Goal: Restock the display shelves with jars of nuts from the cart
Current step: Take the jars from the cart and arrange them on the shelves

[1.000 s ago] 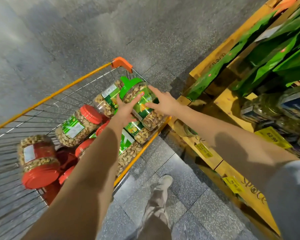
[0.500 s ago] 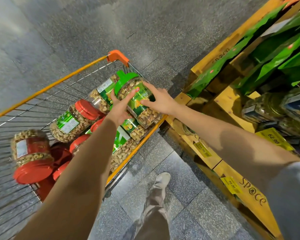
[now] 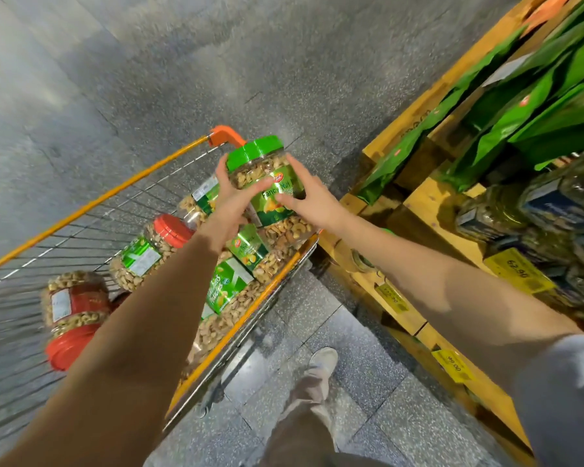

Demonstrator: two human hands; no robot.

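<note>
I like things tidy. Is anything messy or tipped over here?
Yes. The jars in the cart lie jumbled on their sides, lids pointing different ways. Nothing looks spilled or broken.

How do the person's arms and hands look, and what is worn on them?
The left hand and right hand are bare: no gloves, and no ring or watch shows. The right arm is uncovered up to a loose grey short sleeve at the lower right edge. The left arm is bare as far as the frame shows.
</note>
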